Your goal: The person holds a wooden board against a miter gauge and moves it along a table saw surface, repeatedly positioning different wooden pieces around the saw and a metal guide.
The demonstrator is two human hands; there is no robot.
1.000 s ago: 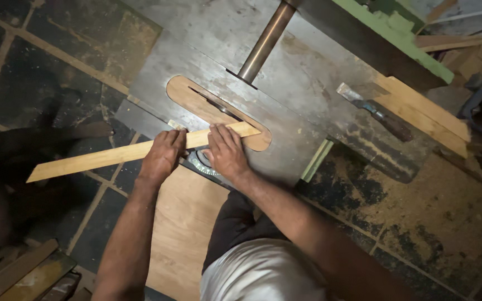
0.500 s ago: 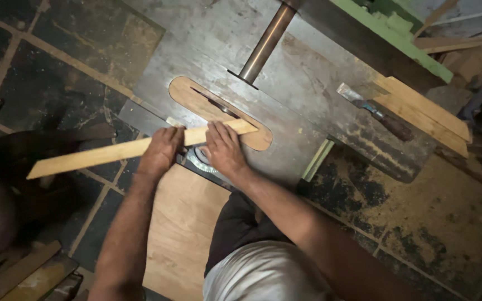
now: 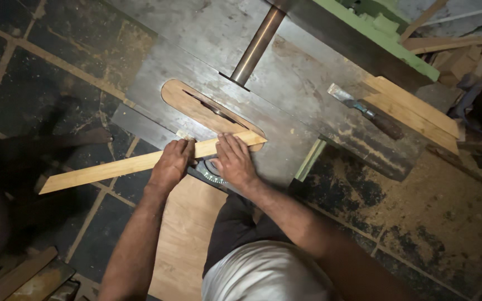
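Far to the left the floor (image 3: 23, 39) is dark stone slabs with pale seams, and a blurred dark shape, too dim to make out, sits low at that edge. From there a long pale wooden strip (image 3: 124, 165) runs slantwise up to the right, its left end hanging out over the floor and its right end lying on the grey metal saw table (image 3: 308, 72). The left hand (image 3: 171, 163) is laid over the strip near the table's edge, fingers curled down across the top of the wood and pressing on it. Just beside it the right hand (image 3: 234, 161) does the same, fingers spread flat over the strip and closed down on it, with a round metal gauge (image 3: 212, 171) peeking out between the two wrists. The strip's right end reaches the oval wooden insert (image 3: 196, 106) set in the table, where the dark slot with the blade (image 3: 214, 109) runs just above the wood. Below the hands a sheet of light plywood (image 3: 188, 234) leans under the table. Further right a steel tube (image 3: 258, 43) rises from the table, then a chisel (image 3: 366, 111) lies beside stacked planks (image 3: 414, 114), with sawdust strewn on the floor beneath.
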